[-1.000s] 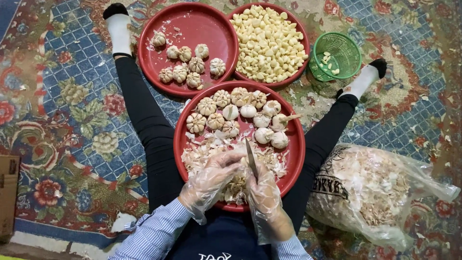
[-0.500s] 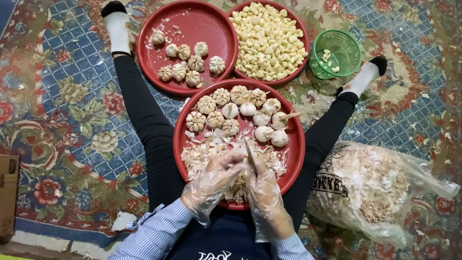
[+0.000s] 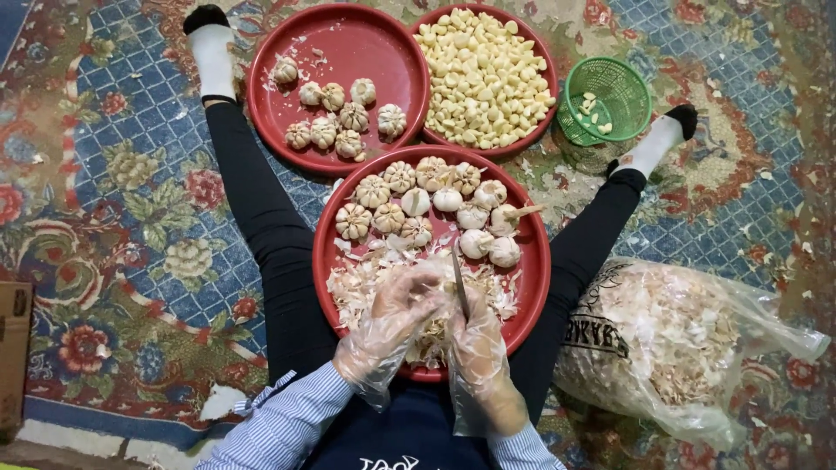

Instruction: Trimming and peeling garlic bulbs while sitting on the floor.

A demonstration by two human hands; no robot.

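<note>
Item 1 — near red tray (image 3: pixel 531 287), resting between the person's spread legs on a patterned rug (image 3: pixel 131 218). Far half holds about 13 whole garlic bulbs (image 3: pixel 416 202); near half carries a heap of papery skins (image 3: pixel 366 283).

Item 2 — left hand (image 3: pixel 396 313), in a loose clear glove, curled around a piece of garlic over the skins at the tray's near edge; the garlic itself is mostly hidden by the fingers.

Item 3 — right hand (image 3: pixel 479 352), also gloved, clenched on a small knife (image 3: pixel 459 280) whose blade points toward the tray's far rim, touching the left hand's fingertips.

Item 4 — far left tray (image 3: pixel 348 43): 8 bulbs toward its right side. Far right tray (image 3: pixel 531 122): heaped with peeled cloves (image 3: pixel 483 78).

Item 5 — green basket (image 3: pixel 623 91) by the right foot, a few cloves inside. Clear bag of skins (image 3: pixel 670 339) beside the right leg.

Handling note: judged best done with the blade edge angled away from the thumb, short shallow strokes — work kept low over the skin heap so scraps land on the tray.
</note>
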